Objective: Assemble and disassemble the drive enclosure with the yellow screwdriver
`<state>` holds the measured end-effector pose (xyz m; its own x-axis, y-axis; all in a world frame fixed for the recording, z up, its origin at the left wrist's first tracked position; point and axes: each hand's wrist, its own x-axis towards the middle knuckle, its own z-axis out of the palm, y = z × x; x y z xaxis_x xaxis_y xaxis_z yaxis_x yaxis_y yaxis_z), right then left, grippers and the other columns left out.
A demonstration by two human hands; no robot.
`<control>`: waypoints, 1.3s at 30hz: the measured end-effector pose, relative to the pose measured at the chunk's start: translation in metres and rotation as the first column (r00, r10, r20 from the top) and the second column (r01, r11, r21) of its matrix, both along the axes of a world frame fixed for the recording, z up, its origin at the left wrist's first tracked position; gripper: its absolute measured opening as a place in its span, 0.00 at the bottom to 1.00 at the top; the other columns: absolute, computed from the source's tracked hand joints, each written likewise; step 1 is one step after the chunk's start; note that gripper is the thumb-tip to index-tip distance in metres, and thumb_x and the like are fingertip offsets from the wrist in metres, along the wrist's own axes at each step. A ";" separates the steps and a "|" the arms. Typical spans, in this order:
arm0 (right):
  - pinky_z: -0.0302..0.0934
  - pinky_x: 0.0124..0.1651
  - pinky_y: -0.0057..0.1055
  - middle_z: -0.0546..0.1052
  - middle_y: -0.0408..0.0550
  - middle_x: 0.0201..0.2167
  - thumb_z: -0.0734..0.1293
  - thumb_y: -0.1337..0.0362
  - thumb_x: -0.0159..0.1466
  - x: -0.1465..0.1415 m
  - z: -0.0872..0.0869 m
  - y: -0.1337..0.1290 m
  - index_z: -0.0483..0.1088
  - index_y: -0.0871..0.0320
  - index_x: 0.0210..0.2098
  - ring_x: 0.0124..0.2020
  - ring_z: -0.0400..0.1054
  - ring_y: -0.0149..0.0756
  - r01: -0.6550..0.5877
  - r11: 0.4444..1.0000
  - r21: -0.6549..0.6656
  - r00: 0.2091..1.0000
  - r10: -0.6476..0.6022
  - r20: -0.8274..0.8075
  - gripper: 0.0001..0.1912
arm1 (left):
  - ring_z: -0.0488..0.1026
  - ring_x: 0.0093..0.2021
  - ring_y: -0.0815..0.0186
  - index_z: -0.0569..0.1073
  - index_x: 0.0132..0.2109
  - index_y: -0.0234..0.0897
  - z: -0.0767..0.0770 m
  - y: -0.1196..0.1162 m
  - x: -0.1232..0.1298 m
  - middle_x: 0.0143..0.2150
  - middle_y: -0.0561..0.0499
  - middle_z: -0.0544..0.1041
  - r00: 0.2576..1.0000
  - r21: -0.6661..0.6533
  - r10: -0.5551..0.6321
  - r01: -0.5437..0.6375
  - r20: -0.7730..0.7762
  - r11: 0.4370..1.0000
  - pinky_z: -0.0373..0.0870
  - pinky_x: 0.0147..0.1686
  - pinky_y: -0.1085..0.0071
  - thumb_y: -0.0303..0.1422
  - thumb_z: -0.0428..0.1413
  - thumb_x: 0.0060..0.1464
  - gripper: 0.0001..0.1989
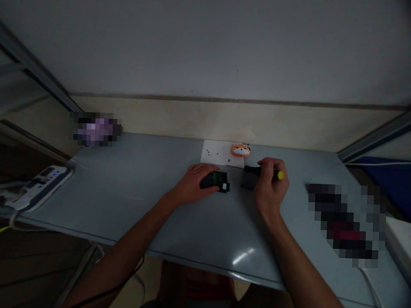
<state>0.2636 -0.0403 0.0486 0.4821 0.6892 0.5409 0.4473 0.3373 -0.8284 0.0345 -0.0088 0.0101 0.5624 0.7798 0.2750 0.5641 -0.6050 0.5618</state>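
Note:
My left hand [195,183] is closed around a small black device [221,181] on the table, its fingers over the far side and the thumb along the near side. A green circuit board shows on the device, with a small white label at its right end. To the right, my right hand [272,190] grips a screwdriver [252,170] with a dark handle and a yellow end; the tip points left and is hard to make out. A dark flat piece [248,180] lies beside the right hand, partly covered by it.
Behind the hands, a white sheet [210,156] carries several tiny dark screws, with an orange animal-faced case [240,150] at its right. A power strip [47,186] lies at the table's left edge. Blurred-out items [341,221] are on the right. A wall [206,118] closes the back.

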 end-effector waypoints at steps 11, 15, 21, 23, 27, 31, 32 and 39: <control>0.61 0.37 0.33 0.73 0.44 0.32 0.61 0.48 0.72 0.003 -0.008 0.003 0.71 0.56 0.37 0.32 0.66 0.34 0.010 0.999 -0.045 0.997 -0.013 -0.078 0.19 | 0.70 0.65 0.55 0.69 0.66 0.44 -0.005 0.001 -0.005 0.64 0.44 0.75 0.995 0.007 0.037 -0.038 0.092 0.999 0.64 0.67 0.52 0.39 0.58 0.67 0.23; 0.61 0.37 0.33 0.72 0.43 0.32 0.61 0.48 0.73 0.002 -0.005 0.001 0.70 0.56 0.35 0.31 0.65 0.34 0.024 0.999 -0.034 0.998 -0.026 -0.063 0.19 | 0.70 0.65 0.55 0.69 0.65 0.44 -0.002 0.001 -0.004 0.64 0.44 0.75 0.995 -0.009 0.039 -0.038 0.087 0.999 0.64 0.67 0.51 0.39 0.58 0.66 0.23; 0.60 0.35 0.32 0.71 0.43 0.31 0.61 0.47 0.72 0.003 -0.004 0.000 0.71 0.56 0.36 0.31 0.65 0.33 0.018 0.999 -0.032 0.995 -0.021 -0.099 0.20 | 0.70 0.65 0.55 0.70 0.64 0.43 -0.002 0.002 -0.003 0.63 0.44 0.76 0.995 -0.019 0.038 -0.037 0.095 0.999 0.64 0.67 0.50 0.39 0.57 0.67 0.21; 0.60 0.35 0.31 0.71 0.43 0.31 0.61 0.47 0.73 0.004 -0.004 0.000 0.71 0.56 0.36 0.31 0.65 0.33 0.021 0.999 -0.028 0.995 -0.024 -0.098 0.20 | 0.70 0.65 0.55 0.70 0.64 0.44 -0.003 0.002 -0.003 0.63 0.44 0.75 0.995 -0.012 0.028 -0.027 0.092 1.000 0.64 0.67 0.50 0.39 0.57 0.67 0.21; 0.61 0.36 0.32 0.72 0.44 0.32 0.61 0.48 0.73 0.004 -0.003 -0.001 0.71 0.56 0.35 0.32 0.66 0.34 0.035 0.999 -0.025 0.995 -0.037 -0.088 0.20 | 0.70 0.64 0.55 0.70 0.64 0.43 -0.004 0.003 -0.004 0.63 0.44 0.76 0.996 -0.005 0.023 -0.022 0.091 1.000 0.64 0.67 0.50 0.38 0.57 0.67 0.21; 0.61 0.36 0.33 0.71 0.44 0.32 0.61 0.48 0.73 0.003 -0.002 -0.002 0.70 0.56 0.35 0.32 0.66 0.34 0.031 0.999 -0.024 0.995 -0.033 -0.095 0.19 | 0.71 0.63 0.55 0.71 0.64 0.43 -0.003 0.003 -0.004 0.61 0.44 0.77 0.994 -0.004 0.022 -0.022 0.106 1.000 0.65 0.66 0.50 0.38 0.57 0.67 0.20; 0.61 0.36 0.33 0.71 0.43 0.31 0.61 0.48 0.73 0.003 -0.001 -0.002 0.70 0.56 0.35 0.32 0.66 0.34 0.031 0.999 -0.025 0.995 -0.034 -0.092 0.19 | 0.71 0.63 0.55 0.71 0.64 0.43 -0.002 0.003 -0.004 0.61 0.44 0.77 0.994 -0.004 0.023 -0.023 0.106 1.000 0.65 0.66 0.51 0.38 0.56 0.67 0.20; 0.61 0.37 0.34 0.72 0.44 0.32 0.61 0.47 0.73 0.008 0.001 0.002 0.70 0.56 0.35 0.32 0.67 0.34 0.069 0.998 -0.010 0.995 -0.069 -0.067 0.20 | 0.70 0.65 0.56 0.70 0.64 0.44 0.001 0.002 -0.002 0.62 0.45 0.76 0.999 0.007 -0.005 0.005 0.051 1.000 0.62 0.67 0.53 0.39 0.59 0.65 0.22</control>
